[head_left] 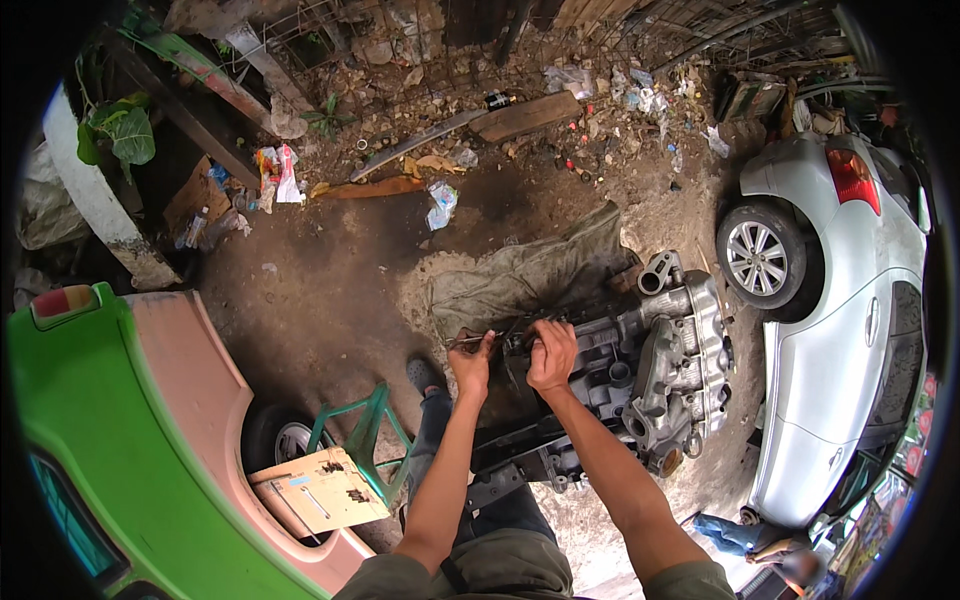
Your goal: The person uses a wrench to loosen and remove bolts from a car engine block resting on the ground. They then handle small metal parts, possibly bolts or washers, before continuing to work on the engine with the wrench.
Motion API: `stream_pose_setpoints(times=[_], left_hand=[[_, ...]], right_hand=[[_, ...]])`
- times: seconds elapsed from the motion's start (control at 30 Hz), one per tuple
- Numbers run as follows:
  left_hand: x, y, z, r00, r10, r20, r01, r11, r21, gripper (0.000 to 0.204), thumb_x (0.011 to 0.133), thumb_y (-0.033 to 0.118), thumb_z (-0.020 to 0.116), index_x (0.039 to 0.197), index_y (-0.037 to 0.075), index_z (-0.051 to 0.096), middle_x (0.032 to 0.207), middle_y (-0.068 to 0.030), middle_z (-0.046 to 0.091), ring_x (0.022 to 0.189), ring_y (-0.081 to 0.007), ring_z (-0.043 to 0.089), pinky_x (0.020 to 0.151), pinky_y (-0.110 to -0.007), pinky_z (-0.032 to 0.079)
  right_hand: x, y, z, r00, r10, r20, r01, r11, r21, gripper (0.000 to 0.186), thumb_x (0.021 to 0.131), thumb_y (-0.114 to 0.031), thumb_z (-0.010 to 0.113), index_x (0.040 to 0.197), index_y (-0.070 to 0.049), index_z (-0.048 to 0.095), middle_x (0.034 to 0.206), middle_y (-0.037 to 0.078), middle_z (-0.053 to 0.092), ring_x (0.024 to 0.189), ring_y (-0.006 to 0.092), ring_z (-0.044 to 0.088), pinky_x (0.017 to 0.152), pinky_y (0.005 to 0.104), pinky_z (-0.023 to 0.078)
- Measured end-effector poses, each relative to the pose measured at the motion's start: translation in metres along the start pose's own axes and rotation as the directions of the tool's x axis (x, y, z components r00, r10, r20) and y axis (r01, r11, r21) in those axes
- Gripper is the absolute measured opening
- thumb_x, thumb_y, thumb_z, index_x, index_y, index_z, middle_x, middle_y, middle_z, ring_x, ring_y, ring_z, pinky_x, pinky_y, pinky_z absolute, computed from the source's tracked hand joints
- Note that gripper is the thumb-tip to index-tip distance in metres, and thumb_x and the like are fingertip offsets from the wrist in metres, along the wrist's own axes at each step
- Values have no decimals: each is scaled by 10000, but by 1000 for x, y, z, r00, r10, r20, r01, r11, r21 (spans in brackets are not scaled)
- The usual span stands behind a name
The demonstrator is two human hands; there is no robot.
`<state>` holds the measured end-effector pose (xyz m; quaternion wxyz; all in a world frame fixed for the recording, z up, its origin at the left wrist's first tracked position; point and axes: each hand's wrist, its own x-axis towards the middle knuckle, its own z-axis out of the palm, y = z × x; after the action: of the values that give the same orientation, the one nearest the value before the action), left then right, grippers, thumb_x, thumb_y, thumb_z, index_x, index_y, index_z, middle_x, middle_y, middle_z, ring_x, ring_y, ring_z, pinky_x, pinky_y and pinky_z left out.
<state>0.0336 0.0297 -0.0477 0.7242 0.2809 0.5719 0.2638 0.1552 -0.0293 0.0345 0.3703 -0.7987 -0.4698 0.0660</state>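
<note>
A grey metal car engine (pixel 655 375) lies on the ground in front of me, its dark end toward my hands. My left hand (pixel 470 368) is closed around a thin metal rod-like tool (pixel 466 341), held beside that dark end; the tool's exact kind is too small to tell. My right hand (pixel 552 356) is at the engine's near-left upper edge, just right of my left hand. Its fingers are bent and closed, and whatever they grip is hidden. A crumpled, dirty olive cloth (pixel 480 290) spreads out just beyond both hands.
To the left stand a green-and-pink vehicle (pixel 110 390) and a green stool (pixel 372 440), with a cardboard piece (pixel 318 488) bearing a wrench. A silver car (pixel 830 370) is on the right; a person (pixel 765 540) is low beside it. Planks (pixel 530 116) and litter lie beyond.
</note>
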Motion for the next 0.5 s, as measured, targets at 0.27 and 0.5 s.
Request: stream_pose_setpoints(times=[0.27, 0.5], left_hand=[[-3, -2, 0, 999, -23, -24, 26, 994, 106, 154, 895, 87, 787, 900, 51, 637, 870, -8, 667, 781, -108, 603, 668, -267, 489], [-31, 16, 7, 994, -99, -46, 103, 990, 97, 303, 906, 242, 800, 927, 8, 609, 901, -45, 649, 894, -142, 585, 832, -318, 452]], right_hand=[[0, -1, -1, 1000, 4, 5, -4, 1000, 4, 252, 811, -232, 453, 804, -13, 580, 791, 176, 613, 765, 416, 551, 771, 450, 403], [-2, 4, 3, 1000, -6, -13, 6, 1000, -3, 295, 847, -269, 434, 793, -15, 575, 780, 172, 609, 750, 411, 549, 765, 445, 400]])
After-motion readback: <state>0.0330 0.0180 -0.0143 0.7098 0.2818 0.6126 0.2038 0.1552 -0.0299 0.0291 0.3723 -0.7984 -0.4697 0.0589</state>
